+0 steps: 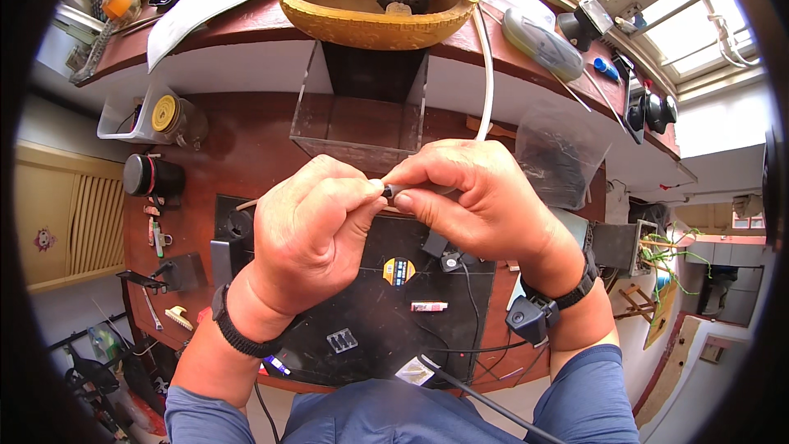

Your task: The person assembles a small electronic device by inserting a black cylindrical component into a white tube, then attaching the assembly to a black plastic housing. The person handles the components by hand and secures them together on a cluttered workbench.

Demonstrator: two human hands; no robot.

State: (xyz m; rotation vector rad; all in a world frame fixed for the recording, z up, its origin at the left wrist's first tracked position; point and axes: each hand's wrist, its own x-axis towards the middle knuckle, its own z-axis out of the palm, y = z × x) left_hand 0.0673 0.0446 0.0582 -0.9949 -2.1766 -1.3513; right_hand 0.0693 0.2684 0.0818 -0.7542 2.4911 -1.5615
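Note:
My left hand (pixel 316 234) and my right hand (pixel 477 197) meet over the middle of the table, fingertips almost touching. Between them is a small dark piece with a pale end (pixel 389 191), too small to name. Thumb and forefinger of each hand are pinched on it, the left from one side and the right from the other. Under the hands lies a black mat (pixel 370 279). On it are a round yellow-and-black disc (pixel 399 271), a small red-and-white tube (pixel 429 307) and a grey slotted plastic piece (pixel 342 340).
Behind the hands stands a clear tank (pixel 359 144), below a shelf bearing a yellow-brown ceramic basin (pixel 374 30). A white hose (pixel 485 74) hangs down from there. A lidded jar (pixel 181 121) and a black cylinder (pixel 154 177) stand at left. Black cables (pixel 472 351) cross the mat's right side.

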